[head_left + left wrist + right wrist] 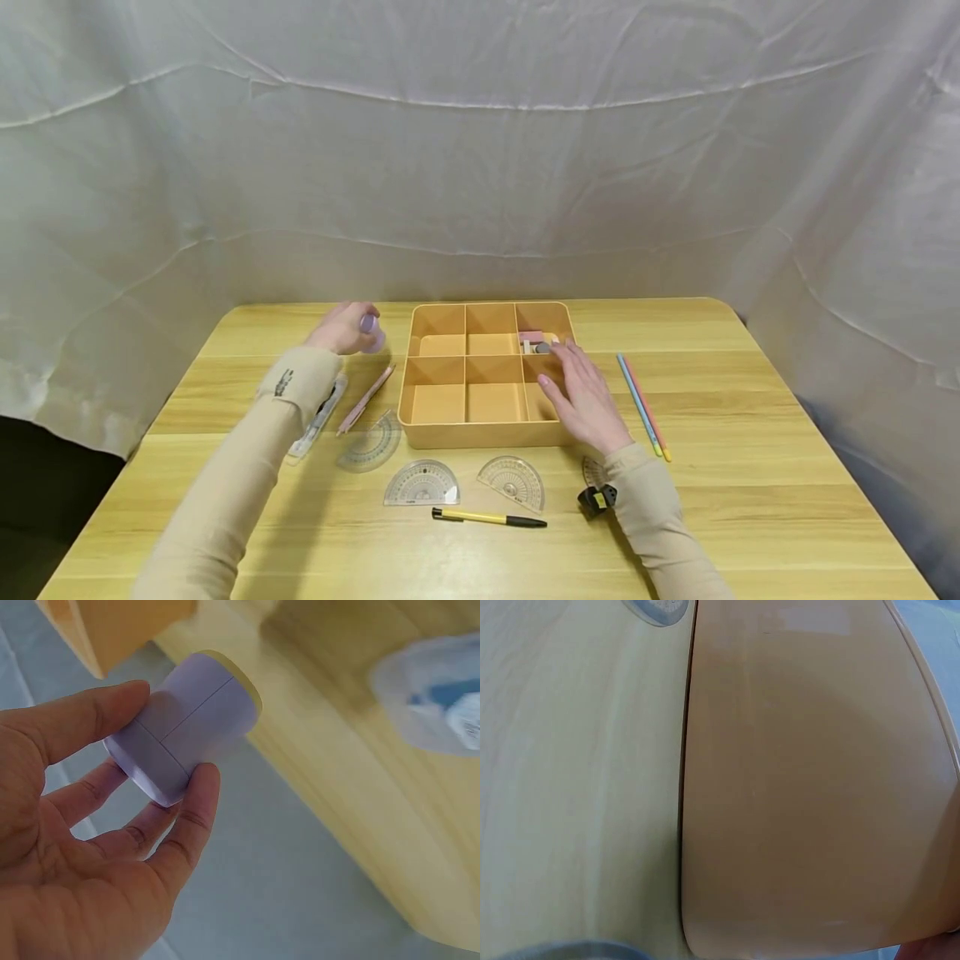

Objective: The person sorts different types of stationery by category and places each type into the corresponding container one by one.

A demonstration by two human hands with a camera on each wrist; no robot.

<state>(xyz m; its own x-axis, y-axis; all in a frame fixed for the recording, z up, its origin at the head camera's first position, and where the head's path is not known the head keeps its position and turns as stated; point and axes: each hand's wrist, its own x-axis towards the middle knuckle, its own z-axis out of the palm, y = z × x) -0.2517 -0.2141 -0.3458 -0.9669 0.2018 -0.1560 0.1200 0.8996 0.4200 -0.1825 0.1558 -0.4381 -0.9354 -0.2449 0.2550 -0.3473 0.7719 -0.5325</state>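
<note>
Pinching the purple cylinder between thumb and fingertips, the left grip needs light, even pressure on smooth-looking sides; the orange tray lies to its right, where the right grip, fingers extended, seems well placed to steady it.

Lilac cylinder, tilted, apparently raised, left of upright orange six-compartment box.

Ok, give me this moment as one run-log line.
left hand: holds purple item left of tray | right hand: at tray's right side | pink block: tray's back-right compartment | yellow-black pen: in front of tray
</note>
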